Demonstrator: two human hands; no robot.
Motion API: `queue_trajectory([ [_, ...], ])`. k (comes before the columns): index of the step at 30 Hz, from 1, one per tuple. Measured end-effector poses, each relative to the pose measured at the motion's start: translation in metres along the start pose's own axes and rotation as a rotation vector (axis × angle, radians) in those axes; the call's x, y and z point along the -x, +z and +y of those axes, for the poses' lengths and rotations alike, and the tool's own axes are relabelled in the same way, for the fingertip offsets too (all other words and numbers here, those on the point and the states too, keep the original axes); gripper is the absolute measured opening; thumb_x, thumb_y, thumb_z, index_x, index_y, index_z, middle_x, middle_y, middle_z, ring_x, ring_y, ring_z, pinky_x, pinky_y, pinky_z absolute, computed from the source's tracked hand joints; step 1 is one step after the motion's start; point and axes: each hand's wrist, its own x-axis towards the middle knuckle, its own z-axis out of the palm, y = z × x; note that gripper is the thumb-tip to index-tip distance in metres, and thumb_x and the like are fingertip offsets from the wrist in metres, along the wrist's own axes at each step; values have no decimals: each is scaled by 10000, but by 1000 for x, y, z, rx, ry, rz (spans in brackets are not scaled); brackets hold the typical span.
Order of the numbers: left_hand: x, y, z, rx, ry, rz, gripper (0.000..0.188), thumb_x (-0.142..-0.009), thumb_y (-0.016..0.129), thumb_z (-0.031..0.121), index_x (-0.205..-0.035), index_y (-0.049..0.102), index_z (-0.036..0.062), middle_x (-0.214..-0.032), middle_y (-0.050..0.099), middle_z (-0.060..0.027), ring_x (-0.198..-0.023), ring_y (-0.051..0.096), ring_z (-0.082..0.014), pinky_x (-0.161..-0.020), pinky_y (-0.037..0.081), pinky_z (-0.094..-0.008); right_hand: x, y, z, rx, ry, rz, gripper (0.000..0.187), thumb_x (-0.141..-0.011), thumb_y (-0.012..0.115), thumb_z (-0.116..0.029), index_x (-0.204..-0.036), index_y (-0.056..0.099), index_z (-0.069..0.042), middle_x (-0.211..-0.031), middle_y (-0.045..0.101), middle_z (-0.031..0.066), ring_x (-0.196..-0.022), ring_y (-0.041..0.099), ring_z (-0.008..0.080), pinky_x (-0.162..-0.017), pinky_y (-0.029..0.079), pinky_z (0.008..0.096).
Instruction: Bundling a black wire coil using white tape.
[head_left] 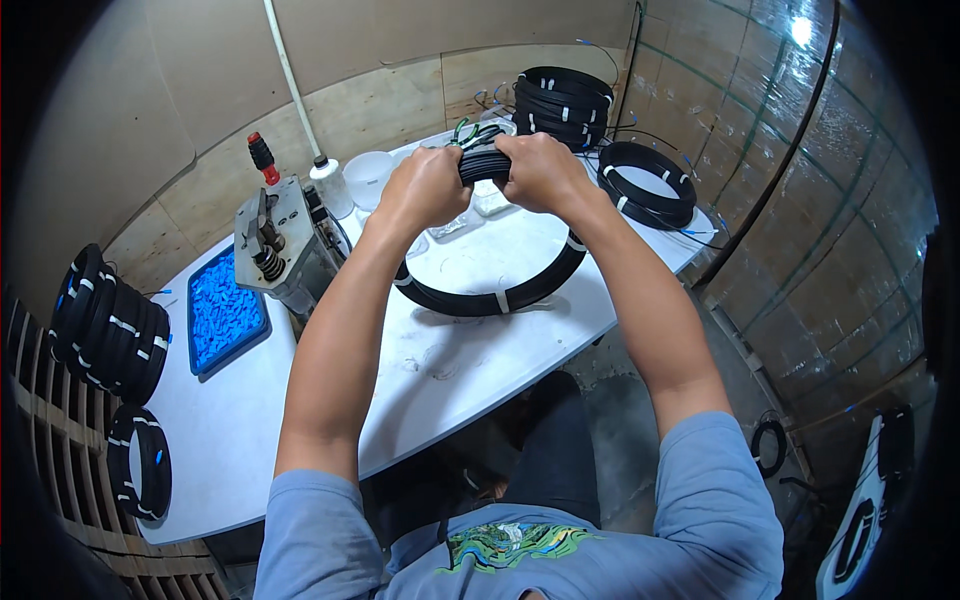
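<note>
A coil of black cable point(470, 303), bound with white ties, is held up by its far side in both of my hands. My left hand point(428, 183) is closed around the coil's upper left part, and my right hand point(541, 172) grips it a little to the right. Between my fists a short stretch of the stacked cable turns shows. The coil's near side hangs low over the white table point(440, 400); whether it touches the top I cannot tell. Just beyond my hands lies a green-handled tool point(463, 130), partly hidden.
Stacked black coils point(563, 108) stand at the back, another coil pile point(646, 186) at right, more coils point(110, 325) at left. A metal bench machine point(285, 240) stands beside a blue tray point(262, 330) of small blue pieces. Behind are a white bottle point(330, 185) and round white container point(368, 178).
</note>
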Motion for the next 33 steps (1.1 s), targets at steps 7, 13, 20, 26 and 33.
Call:
queue_trajectory([
  [7,12,2,2,15,87,92,163,-751,666,150,-836,626,16,-741,652,-245,-755,642,-443,-709,519,-492,16,-3,-4,31,-31,102,191,-732,689,-150,-867,606,-44,-827,672,174,-795,665,395,-702,536,467],
  [13,66,-8,17,-14,146,147,150,-758,646,128,-813,556,22,-693,646,-212,-635,650,-409,-615,531,-500,57,-44,-16,-416,-260,-15,474,-724,795,-299,-1106,660,-51,-990,672,149,-929,656,309,-807,524,396],
  [20,101,-16,35,52,206,159,159,-772,679,94,-784,525,55,-624,557,-110,-546,601,-311,-500,476,-436,14,9,108,-415,327,42,177,-850,697,-149,-960,739,-16,-853,719,130,-737,688,201,-715,537,316],
  [26,109,-16,32,75,283,135,231,-803,707,117,-677,519,71,-560,416,-50,-447,468,-216,-420,352,-357,-35,129,184,-139,307,-149,229,-877,593,-113,-1039,743,-52,-1101,658,181,-1030,638,318,-937,494,398],
  [33,99,-20,30,126,273,89,300,-744,804,165,-662,557,15,-541,371,-59,-415,375,-201,-400,287,-336,-57,165,204,-32,252,-280,240,-901,583,-108,-1079,728,-37,-1085,605,158,-1067,587,303,-972,459,379],
])
